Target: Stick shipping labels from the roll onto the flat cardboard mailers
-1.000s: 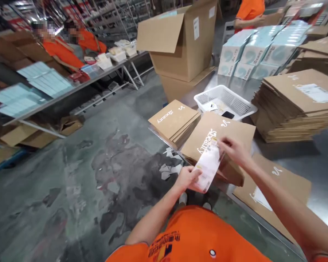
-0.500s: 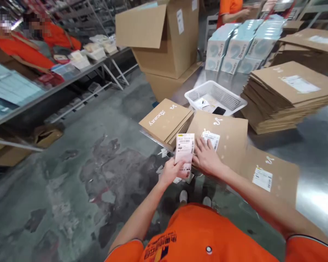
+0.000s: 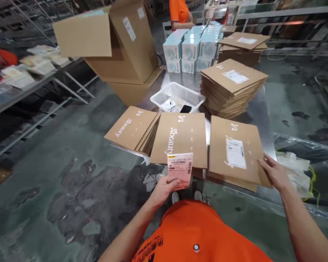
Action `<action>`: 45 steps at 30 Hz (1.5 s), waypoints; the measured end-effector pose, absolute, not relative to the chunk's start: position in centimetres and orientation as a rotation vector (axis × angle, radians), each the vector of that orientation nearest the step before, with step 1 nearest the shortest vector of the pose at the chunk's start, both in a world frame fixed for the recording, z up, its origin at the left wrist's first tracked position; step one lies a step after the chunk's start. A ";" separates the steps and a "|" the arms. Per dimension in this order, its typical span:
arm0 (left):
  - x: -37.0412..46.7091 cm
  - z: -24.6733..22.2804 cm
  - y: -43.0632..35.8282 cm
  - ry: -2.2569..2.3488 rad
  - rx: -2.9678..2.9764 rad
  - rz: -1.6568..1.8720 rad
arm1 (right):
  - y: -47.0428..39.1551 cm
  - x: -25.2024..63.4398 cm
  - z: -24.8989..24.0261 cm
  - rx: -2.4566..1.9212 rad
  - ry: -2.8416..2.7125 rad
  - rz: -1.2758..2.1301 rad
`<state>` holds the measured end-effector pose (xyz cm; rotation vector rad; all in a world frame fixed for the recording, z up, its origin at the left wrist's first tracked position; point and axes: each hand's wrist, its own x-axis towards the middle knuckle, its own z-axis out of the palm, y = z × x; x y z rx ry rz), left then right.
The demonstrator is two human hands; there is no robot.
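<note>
My left hand [image 3: 164, 189] pinches a stack of printed shipping labels [image 3: 179, 169] between thumb and fingers. The labels stand in front of the near edge of a flat cardboard box [image 3: 192, 136] printed with white lettering, partly covering it. To the right lies another flat cardboard box [image 3: 217, 145] bearing a white shipping label [image 3: 235, 153]. My right hand [image 3: 274, 173] has its fingers on that labelled box's right edge, gripping it. Under it, the edge of a further flat box shows.
Several flat boxes [image 3: 132, 125] lie on the left. Behind sit a white basket [image 3: 157, 99] holding a dark object, a tall stack of labelled flat boxes [image 3: 231, 98], and blue-white product boxes [image 3: 190, 51]. A large open carton [image 3: 133, 54] stands left; a person in orange [image 3: 179, 12] stands beyond.
The view has turned right. My right hand has gone from the middle box to the right box's edge. The labelled box has shifted right, uncovering an unlabelled one in the middle.
</note>
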<state>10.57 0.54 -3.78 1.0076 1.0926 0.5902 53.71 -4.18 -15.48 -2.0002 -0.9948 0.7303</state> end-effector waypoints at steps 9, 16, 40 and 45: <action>11.9 -6.6 -1.0 1.235 0.976 0.550 | 4.5 39.6 -7.3 -1.418 -1.753 0.950; 10.8 -2.9 -0.2 1.129 0.946 0.987 | 5.2 29.1 -2.4 -1.133 -1.995 1.179; 2.0 -5.6 3.9 1.524 1.074 1.070 | 13.4 23.1 -6.6 -1.481 -2.468 -0.033; 4.1 -4.9 3.6 1.443 1.204 0.985 | 10.0 26.8 -8.0 -1.583 -2.302 0.101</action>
